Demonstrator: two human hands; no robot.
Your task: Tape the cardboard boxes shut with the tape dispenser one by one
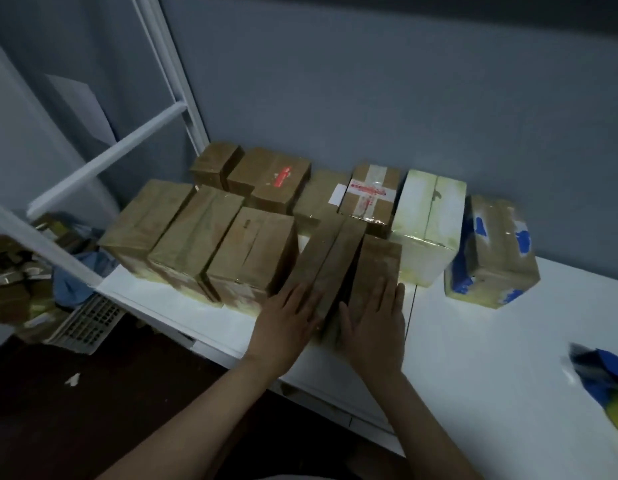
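Two hands lie flat on top of one brown cardboard box (335, 258) at the near edge of the white bench (491, 348). The left hand (287, 323) rests with straight fingers on the left flap. The right hand (377, 323) is spread the same way on the right flap, and neither grips anything. A dark gap shows between the flaps.

Close against the box's left side stands a row of three brown boxes (200, 237). Just beside its right side is a pale box (427, 223), and past that, a little apart, a box with blue patches (496, 247).

Behind, along the grey wall (370, 81), stand a box crossed with red-printed tape (370, 195), a box with a white label (318, 202), a box with a red mark (276, 181) and a small brown box (214, 164).

At the far right of the bench lies a blurred blue and yellow thing (602, 382); I cannot tell whether it is the tape dispenser.

Left of the bench, a white rail (106, 157) slants across. Below it on the floor are a heap of boxes (9, 271), a blue cloth (79, 271) and a white grille (86, 323).
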